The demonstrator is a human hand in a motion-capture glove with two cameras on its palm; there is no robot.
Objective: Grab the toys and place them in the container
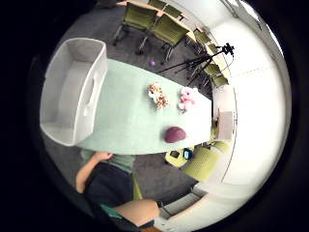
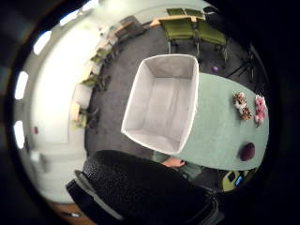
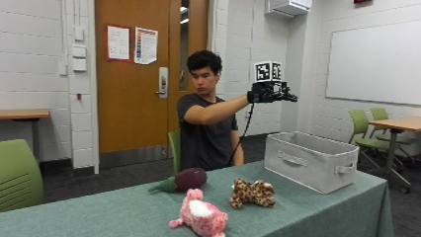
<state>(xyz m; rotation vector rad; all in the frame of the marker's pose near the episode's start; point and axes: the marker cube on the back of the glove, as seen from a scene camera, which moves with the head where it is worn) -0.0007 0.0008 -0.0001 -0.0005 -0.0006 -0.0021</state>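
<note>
Glove raised high over the container — fingers spread, nothing held, so I judge I'm between grabs. Toys wait on the table: eggplant at nine o'clock of the container, leopard and pink plush nearer the camera.

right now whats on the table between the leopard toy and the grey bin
Nothing: in the outside view only bare green tablecloth lies between the leopard plush and the grey fabric bin. The palm views show the same gap.

Container at table end; 3 toys beside it.
</note>
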